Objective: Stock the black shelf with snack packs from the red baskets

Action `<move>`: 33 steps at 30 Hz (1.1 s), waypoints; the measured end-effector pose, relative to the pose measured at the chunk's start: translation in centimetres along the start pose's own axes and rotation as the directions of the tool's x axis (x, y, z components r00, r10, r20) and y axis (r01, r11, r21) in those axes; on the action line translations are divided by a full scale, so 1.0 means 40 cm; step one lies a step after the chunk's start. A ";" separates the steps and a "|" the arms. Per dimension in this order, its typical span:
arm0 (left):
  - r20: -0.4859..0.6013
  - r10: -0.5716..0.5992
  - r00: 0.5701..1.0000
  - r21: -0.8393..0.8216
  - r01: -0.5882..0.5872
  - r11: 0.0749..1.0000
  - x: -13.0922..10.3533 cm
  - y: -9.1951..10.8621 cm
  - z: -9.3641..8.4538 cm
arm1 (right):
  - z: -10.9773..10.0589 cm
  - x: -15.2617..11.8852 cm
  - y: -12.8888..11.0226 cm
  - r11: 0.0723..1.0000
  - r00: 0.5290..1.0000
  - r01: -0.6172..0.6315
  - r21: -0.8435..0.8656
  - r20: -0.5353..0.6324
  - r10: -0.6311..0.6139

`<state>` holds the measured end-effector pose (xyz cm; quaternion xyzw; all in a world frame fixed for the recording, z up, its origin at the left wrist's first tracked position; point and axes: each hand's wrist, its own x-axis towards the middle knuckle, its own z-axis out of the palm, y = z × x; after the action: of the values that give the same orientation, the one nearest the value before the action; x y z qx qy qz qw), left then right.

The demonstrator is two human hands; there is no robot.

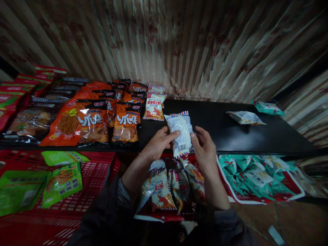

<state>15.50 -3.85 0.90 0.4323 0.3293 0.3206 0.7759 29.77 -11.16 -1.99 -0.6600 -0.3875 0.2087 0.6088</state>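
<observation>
Between my two hands is a white snack bag point(181, 136) with a red-and-blue striped edge, its printed back and barcode facing me. My left hand point(162, 140) grips its left side, thumb on top. On the right side, my right hand point(204, 146) holds the bag with thumb on its face and fingers behind, partly hidden. The bag is above the front edge of the black shelf point(205, 131). Just behind it stand matching bags point(154, 107), front side out. Below my hands, a red basket point(164, 217) holds several more of these bags point(161, 191).
Orange-and-black snack bags point(126, 123), dark bags point(32, 119) and red bags point(10, 99) line the shelf's left. A white-backed bag point(244, 118) and a teal bag point(268, 107) lie at right. Below are a basket of teal bags point(258, 177) and a red crate point(94, 171) with green bags point(63, 182).
</observation>
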 end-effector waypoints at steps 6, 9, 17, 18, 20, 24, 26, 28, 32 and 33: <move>-0.101 0.116 0.988 0.008 -0.116 0.993 0.001 0.002 0.002 | 0.009 -0.025 -0.030 0.896 0.952 0.297 -0.330 0.027 -0.306; -0.137 0.157 0.978 0.035 -0.154 0.988 0.003 -0.001 -0.004 | 0.014 -0.034 -0.035 0.885 0.948 0.318 -0.340 0.093 -0.305; -0.228 0.167 0.959 0.071 -0.155 0.985 -0.006 0.005 0.004 | 0.032 -0.051 -0.036 0.773 0.873 0.467 -0.430 0.359 -0.329; -0.223 0.165 0.961 0.081 -0.150 0.985 -0.010 0.007 0.007 | 0.033 -0.052 -0.039 0.773 0.878 0.462 -0.435 0.343 -0.333; -0.179 0.182 0.967 0.103 -0.166 0.981 -0.018 0.008 0.013 | 0.030 -0.051 -0.046 0.801 0.898 0.432 -0.415 0.276 -0.342; -0.033 0.269 0.962 0.230 -0.255 0.939 -0.022 0.002 0.017 | 0.021 -0.044 -0.050 0.924 0.961 0.277 -0.265 0.100 -0.260; -0.016 0.331 0.943 0.364 -0.303 0.881 -0.019 -0.002 0.016 | 0.024 -0.042 -0.038 0.982 0.987 0.158 -0.103 0.047 -0.153; -0.027 0.415 0.910 0.517 -0.342 0.784 -0.017 -0.004 0.013 | 0.037 -0.040 -0.019 0.994 0.999 0.031 0.109 0.024 -0.034; 0.021 0.577 0.817 0.706 -0.421 0.570 -0.011 -0.005 -0.001 | 0.087 -0.027 0.005 0.868 0.980 -0.196 0.456 0.075 0.182; 0.033 0.597 0.801 0.714 -0.438 0.547 -0.008 -0.006 -0.008 | 0.103 -0.021 0.003 0.824 0.968 -0.251 0.509 0.118 0.221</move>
<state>15.12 -4.05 0.64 0.7294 0.3619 0.4336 0.3859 26.23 -9.16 -2.98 -0.5080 -0.2484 0.3968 0.7230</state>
